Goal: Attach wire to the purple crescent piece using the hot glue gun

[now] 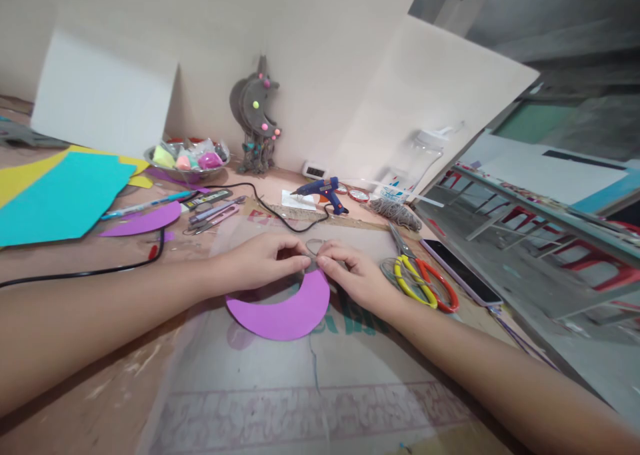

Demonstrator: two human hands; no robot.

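A purple crescent (pixel 283 318), cut from a flat sheet, sits over the plastic-covered work surface under my hands. Thin grey yarn (pixel 315 243) makes a small loop at its upper right tip, where some grey strands seem to lie against the crescent. My left hand (pixel 273 262) is closed, thumb and fingers pinching the yarn at that tip. From the other side my right hand (pixel 350 268) pinches there too, its fingertips almost meeting the left ones. Exactly how each finger grips yarn or crescent is partly hidden. A loose strand trails down the plastic below the crescent.
Yellow-and-orange-handled scissors (pixel 425 282) and a phone (pixel 463 272) lie at right. Behind are a blue glue gun (pixel 323 188), a grey yarn bundle (pixel 397 214) and a clear bottle (pixel 415 162). A bowl (pixel 187 170), turquoise sheet (pixel 65 198) and black cord (pixel 75 275) are left.
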